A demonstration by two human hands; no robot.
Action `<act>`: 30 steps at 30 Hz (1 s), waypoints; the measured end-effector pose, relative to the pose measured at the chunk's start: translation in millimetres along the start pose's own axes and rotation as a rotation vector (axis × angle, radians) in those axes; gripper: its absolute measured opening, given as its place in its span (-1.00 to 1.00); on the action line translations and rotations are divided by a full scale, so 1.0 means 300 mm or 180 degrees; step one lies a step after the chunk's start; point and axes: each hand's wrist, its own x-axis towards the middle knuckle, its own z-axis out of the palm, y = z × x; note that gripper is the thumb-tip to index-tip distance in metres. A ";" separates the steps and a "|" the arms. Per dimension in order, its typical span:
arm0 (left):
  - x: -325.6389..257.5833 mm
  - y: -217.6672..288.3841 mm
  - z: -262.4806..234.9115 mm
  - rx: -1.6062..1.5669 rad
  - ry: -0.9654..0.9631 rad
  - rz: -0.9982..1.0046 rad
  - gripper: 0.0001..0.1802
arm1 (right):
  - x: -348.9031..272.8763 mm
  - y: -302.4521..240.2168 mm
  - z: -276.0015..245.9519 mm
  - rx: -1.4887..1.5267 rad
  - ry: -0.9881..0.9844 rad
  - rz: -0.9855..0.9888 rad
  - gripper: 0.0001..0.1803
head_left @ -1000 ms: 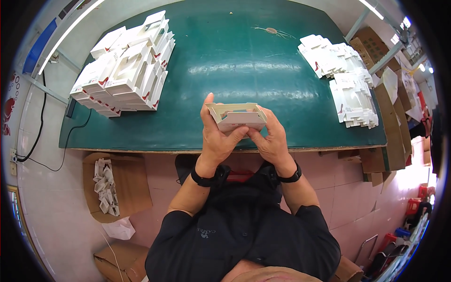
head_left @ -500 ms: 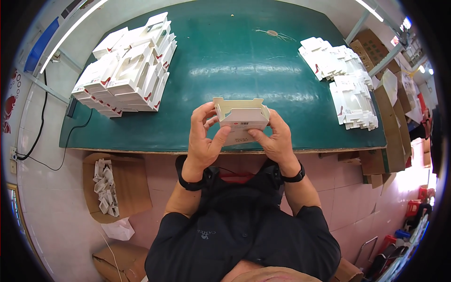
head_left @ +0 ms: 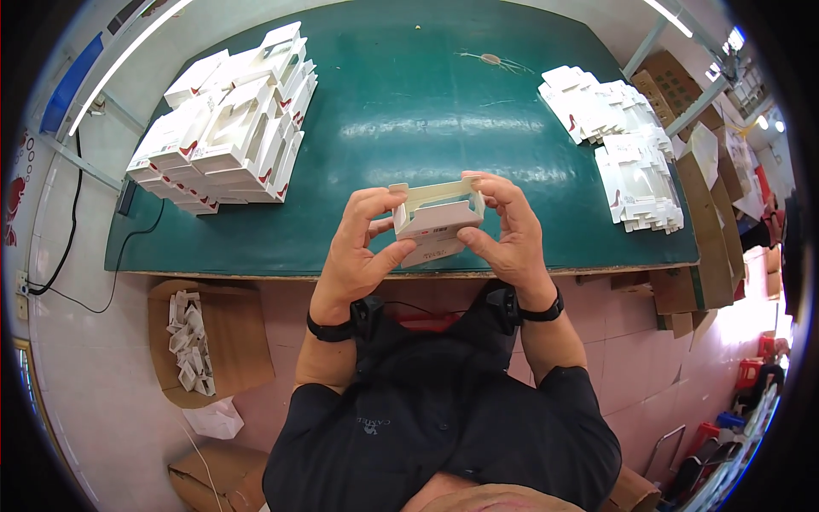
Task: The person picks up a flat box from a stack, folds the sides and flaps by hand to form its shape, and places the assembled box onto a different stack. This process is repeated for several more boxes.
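Note:
Between my hands, over the front edge of the green table, I hold a small white cardboard box with its upper end open and flaps sticking up. My left hand grips its left side, thumb on the near face and fingertips at the upper left corner flap. My right hand has its thumb on the near face too, with the forefinger at the upper right flap. The far side of the box is mostly hidden.
Stacked folded white boxes with red marks stand on the table's left. Flat, unfolded white boxes lie overlapping at the right. A brown carton holding white cardboard pieces sits on the floor at left. Brown cartons line the right edge.
My fingertips have moved up to the box's top corner flaps, the right forefinger now at the upper right one. The box has tilted slightly, its right side higher.

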 end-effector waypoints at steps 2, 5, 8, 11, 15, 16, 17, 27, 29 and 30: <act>0.002 -0.012 0.002 0.0003 0.0018 0.0151 -0.34 | 0.003 0.001 0.000 0.0111 0.0019 0.0034 -0.46; -0.004 -0.031 0.006 -0.0055 0.0082 0.0283 -0.34 | 0.005 0.009 0.002 0.0342 0.0053 0.0104 -0.53; -0.006 -0.041 0.014 -0.0178 0.0185 0.0396 -0.34 | 0.002 0.025 0.000 0.0778 0.0264 0.0110 -0.59; 0.001 -0.046 0.023 -0.0402 0.0238 0.0467 -0.34 | -0.001 0.009 -0.003 0.0782 0.0281 0.0154 -0.61; 0.015 -0.057 0.023 -0.0426 0.0174 0.0823 -0.33 | 0.002 0.000 -0.012 0.0744 0.0304 0.0136 -0.61; 0.017 -0.059 0.025 -0.0426 0.0173 0.0820 -0.33 | 0.002 0.001 -0.015 0.0725 0.0311 0.0115 -0.61; 0.019 -0.061 0.028 -0.0487 0.0165 0.0856 -0.31 | 0.001 0.002 -0.017 0.0726 0.0312 0.0117 -0.61; 0.037 0.051 -0.020 0.0427 -0.0544 0.0503 -0.31 | -0.014 -0.002 -0.030 0.0516 0.0175 0.0125 -0.57; 0.059 0.093 -0.027 0.0608 -0.0622 0.0575 -0.32 | -0.015 -0.004 -0.031 0.0481 0.0153 0.0117 -0.57; 0.071 0.110 -0.031 0.0789 -0.0698 0.0650 -0.33 | -0.015 -0.006 -0.031 0.0479 0.0129 0.0097 -0.57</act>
